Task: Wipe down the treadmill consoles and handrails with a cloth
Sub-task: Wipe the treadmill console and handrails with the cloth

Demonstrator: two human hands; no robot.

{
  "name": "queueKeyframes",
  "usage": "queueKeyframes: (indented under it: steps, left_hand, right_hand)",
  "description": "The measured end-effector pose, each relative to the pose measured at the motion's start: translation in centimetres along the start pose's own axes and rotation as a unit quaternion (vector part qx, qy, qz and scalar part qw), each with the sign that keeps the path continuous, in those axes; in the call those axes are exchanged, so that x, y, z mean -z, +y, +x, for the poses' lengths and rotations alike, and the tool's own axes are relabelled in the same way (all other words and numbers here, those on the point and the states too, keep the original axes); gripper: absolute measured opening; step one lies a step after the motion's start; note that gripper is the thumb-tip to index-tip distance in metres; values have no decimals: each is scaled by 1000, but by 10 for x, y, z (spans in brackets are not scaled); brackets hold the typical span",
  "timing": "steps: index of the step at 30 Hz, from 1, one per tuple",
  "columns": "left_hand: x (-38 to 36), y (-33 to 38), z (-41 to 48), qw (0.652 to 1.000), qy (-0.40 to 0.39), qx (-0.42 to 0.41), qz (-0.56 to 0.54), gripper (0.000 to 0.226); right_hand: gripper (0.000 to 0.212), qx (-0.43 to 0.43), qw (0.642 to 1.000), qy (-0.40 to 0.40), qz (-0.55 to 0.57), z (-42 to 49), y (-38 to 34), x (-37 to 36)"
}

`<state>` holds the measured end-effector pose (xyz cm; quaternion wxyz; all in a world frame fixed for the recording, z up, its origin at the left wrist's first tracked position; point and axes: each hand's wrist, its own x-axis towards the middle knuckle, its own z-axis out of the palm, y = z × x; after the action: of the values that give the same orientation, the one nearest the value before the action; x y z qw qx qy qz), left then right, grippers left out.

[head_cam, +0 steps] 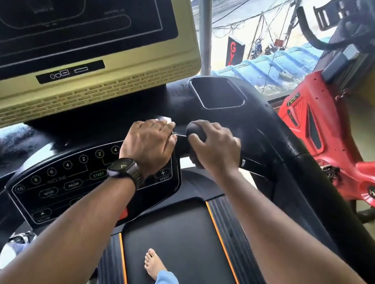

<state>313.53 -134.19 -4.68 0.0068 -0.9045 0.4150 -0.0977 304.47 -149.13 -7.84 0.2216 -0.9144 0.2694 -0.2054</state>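
I stand on a black treadmill. Its button panel (66, 183) lies below a large dark screen in a yellow-green frame (110, 63). My left hand (148, 142), with a watch on the wrist, rests at the panel's upper right corner, fingers curled down over a white cloth (166, 120). Only a small edge of the cloth shows beyond the fingertips. Right beside it, my right hand (218, 147) grips the rounded black end of a short handgrip (195, 132). The right handrail (323, 190) runs down past my right forearm.
A square recessed tray (216, 93) sits in the console behind my hands. The belt (188, 242), with orange edge stripes, carries my bare feet (155, 263). A red exercise bike (319, 140) stands to the right, beside a yellow wall. A window ahead shows the street.
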Motion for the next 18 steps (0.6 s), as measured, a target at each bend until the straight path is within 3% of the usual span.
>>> queueKeyframes:
  steps: [5,9,14,18]
  left_hand:
    - [0,0,-2,1000,3,2,-1,54]
    - [1,0,0,1000,0,2,3,53]
    - [-1,0,-2,1000,6,4,5,54]
    - [0,0,0,1000,-4,6,8,54]
  right_hand:
    - [55,55,988,116,-85,-50,14,-21]
    - [51,35,996,73,-33,-10,15,-6]
    - [60,72,978,148,-132,-68,21,-38]
    - [57,16,982,157,-101,-46,2,-36]
